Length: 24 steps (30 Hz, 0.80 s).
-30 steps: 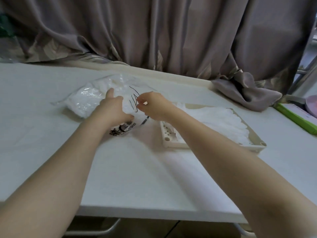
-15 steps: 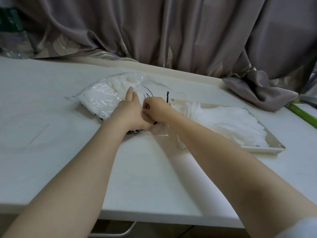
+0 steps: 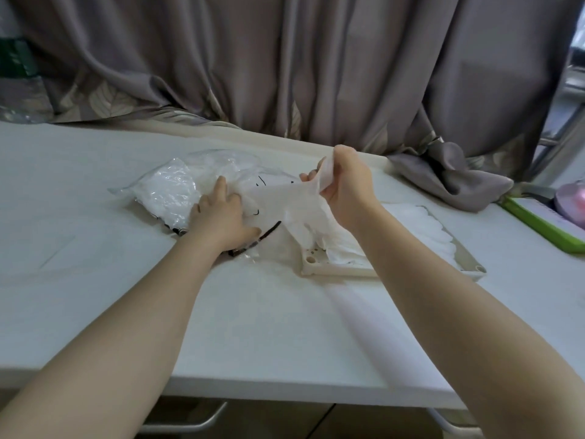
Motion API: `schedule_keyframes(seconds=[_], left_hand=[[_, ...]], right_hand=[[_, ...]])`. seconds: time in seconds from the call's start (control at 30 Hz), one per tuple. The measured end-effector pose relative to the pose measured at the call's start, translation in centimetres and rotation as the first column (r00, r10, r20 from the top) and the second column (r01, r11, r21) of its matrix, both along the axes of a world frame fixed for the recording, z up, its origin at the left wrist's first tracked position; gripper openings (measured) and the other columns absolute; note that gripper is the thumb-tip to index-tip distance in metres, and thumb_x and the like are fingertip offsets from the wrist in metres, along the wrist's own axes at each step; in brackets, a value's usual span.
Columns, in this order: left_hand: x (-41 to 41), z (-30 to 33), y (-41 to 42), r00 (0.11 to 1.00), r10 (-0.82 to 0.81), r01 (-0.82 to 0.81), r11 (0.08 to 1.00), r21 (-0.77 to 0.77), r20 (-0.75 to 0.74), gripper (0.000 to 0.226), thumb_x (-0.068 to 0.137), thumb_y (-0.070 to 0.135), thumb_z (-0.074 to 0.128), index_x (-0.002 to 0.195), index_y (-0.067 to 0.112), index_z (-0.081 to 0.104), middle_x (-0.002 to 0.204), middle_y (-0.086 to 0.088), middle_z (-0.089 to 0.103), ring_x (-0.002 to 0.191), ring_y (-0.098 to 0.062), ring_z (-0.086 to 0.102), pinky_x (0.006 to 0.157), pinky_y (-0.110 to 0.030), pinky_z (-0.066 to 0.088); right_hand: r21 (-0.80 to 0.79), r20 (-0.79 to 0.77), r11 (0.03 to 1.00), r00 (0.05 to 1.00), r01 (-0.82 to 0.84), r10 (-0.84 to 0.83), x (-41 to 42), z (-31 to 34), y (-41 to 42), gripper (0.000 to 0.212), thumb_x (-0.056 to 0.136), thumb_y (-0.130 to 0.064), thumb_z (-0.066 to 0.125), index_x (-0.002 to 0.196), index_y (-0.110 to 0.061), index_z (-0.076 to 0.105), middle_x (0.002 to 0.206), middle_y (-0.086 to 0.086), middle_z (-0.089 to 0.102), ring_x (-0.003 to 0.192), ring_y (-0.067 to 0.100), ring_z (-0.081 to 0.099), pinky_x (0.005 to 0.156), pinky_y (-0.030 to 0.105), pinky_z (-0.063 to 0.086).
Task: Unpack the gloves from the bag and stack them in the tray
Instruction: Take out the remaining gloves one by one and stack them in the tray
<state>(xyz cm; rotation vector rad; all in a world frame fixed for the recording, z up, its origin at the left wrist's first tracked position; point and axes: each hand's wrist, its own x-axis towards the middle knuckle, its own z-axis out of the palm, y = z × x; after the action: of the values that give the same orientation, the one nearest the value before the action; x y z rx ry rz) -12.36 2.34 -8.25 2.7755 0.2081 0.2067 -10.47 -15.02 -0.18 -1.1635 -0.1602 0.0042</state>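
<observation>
1. Your right hand [image 3: 343, 185] grips a thin white glove [image 3: 285, 201] by its cuff, raised above the bench [image 3: 269, 327]; the glove stretches from the mouth of the bag [image 3: 177, 191] up to that hand.
2. Your left hand [image 3: 221, 217] presses flat on the bag with fingers spread, just beside the glove's lower end.
3. The bag is clear crinkled plastic with black print, lying on the bench left of the tray [image 3: 471, 267], and holds a wad of white gloves.
4. The tray is a shallow cream one just right of the bag; stacked white gloves [image 3: 421, 229] lie in it, partly hidden by your right forearm.
5. The bench is pale grey. A grey-brown curtain [image 3: 316, 74] hangs behind the tray, its hem pooling on the bench's far edge. A green-edged board [image 3: 544, 226] lies well right of the tray.
</observation>
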Motion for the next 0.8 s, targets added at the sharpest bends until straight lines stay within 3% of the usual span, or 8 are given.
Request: schedule_keyframes(seconds=[0.13,0.23,0.37,0.47,0.53,0.57,0.7,0.8], left_hand=[[-0.7,0.4,-0.7,0.998,0.047,-0.047,0.999,-0.011,-0.048,0.069,0.076,0.056,0.061,0.129,0.015,0.041,0.156,-0.004,-0.017,0.143,-0.035,-0.006,0.115,-0.048,0.001],[-1.4,1.3,-1.3,0.994,0.079,-0.08,0.997,-0.008,-0.072,0.069,0.075,0.051,0.065,0.129,0.016,0.041,0.154,-0.008,-0.024,0.142,-0.035,-0.016,0.115,-0.05,-0.004],[-3.4,3.1,-5.3,0.98,-0.124,0.116,0.991,0.066,0.152,0.088,0.073,0.035,0.072,0.143,0.026,0.02,0.15,-0.006,-0.033,0.14,-0.029,-0.025,0.113,-0.047,-0.011],[-5.4,4.5,-9.0,0.837,-0.351,0.443,0.885,-0.143,0.42,0.072,0.078,0.024,0.056,0.144,0.023,0.028,0.155,-0.005,-0.002,0.143,-0.021,0.001,0.115,-0.034,0.006],[-6.2,5.2,-10.5,0.816,-0.385,0.57,0.663,-0.485,0.432,0.063,0.075,0.033,0.048,0.136,0.019,0.042,0.14,0.004,0.034,0.131,-0.013,0.033,0.106,-0.022,0.028],[-6.4,5.3,-11.1,0.811,-0.411,0.584,0.6,-0.547,0.416,0.066,0.073,0.042,0.055,0.135,0.021,0.043,0.133,0.008,0.04,0.123,-0.008,0.04,0.099,-0.018,0.034],[-5.7,3.2,-12.5,0.823,-0.508,0.562,0.792,-0.239,0.254,0.083,0.073,0.031,0.076,0.142,0.025,0.031,0.141,0.008,0.036,0.121,-0.01,0.042,0.097,-0.02,0.034],[-4.9,2.6,-13.2,0.865,-0.386,0.49,0.788,-0.373,0.321,0.061,0.08,0.004,0.062,0.135,0.02,0.042,0.125,0.003,0.051,0.101,-0.018,0.055,0.076,-0.013,0.04]], right_hand=[[-0.069,0.017,0.997,0.999,0.031,-0.03,-1.2,0.2,-0.8,0.032,0.094,-0.004,0.027,0.065,-0.018,0.024,0.05,-0.004,0.024,0.045,0.011,0.018,0.039,0.019,0.028],[0.031,0.015,0.998,0.999,-0.053,0.052,-1.7,1.0,-2.0,0.037,0.094,-0.005,0.026,0.062,-0.021,0.017,0.049,-0.007,0.019,0.041,0.007,0.012,0.035,0.017,0.013],[0.26,-0.104,0.96,0.986,-0.102,0.133,-2.0,1.6,-3.5,0.041,0.101,-0.016,0.028,0.06,-0.02,0.019,0.043,-0.006,0.021,0.032,0.006,0.016,0.03,0.016,0.016],[0.381,-0.245,0.924,0.961,-0.027,0.129,-2.1,1.7,-5.0,0.047,0.1,-0.015,0.029,0.052,-0.019,0.025,0.039,-0.004,0.02,0.028,0.009,0.017,0.028,0.016,0.018],[0.474,-0.32,0.88,0.937,0.034,0.137,-2.1,1.6,-6.0,0.048,0.099,-0.015,0.031,0.052,-0.018,0.027,0.038,-0.003,0.021,0.026,0.01,0.018,0.026,0.016,0.019],[0.5,-0.342,0.864,0.93,0.056,0.137,-2.3,1.6,-6.7,0.046,0.1,-0.015,0.032,0.054,-0.017,0.027,0.038,-0.002,0.022,0.025,0.011,0.019,0.026,0.016,0.02],[0.459,-0.328,0.884,0.941,0.086,0.079,-3.4,2.1,-8.3,0.047,0.102,-0.013,0.032,0.055,-0.014,0.034,0.047,0.002,0.031,0.021,0.012,0.035,0.027,0.016,0.033],[0.451,-0.318,0.886,0.947,0.104,0.05,-3.4,2.3,-9.7,0.041,0.101,-0.014,0.033,0.06,-0.014,0.035,0.056,0.0,0.03,0.024,0.012,0.04,0.032,0.016,0.04]])
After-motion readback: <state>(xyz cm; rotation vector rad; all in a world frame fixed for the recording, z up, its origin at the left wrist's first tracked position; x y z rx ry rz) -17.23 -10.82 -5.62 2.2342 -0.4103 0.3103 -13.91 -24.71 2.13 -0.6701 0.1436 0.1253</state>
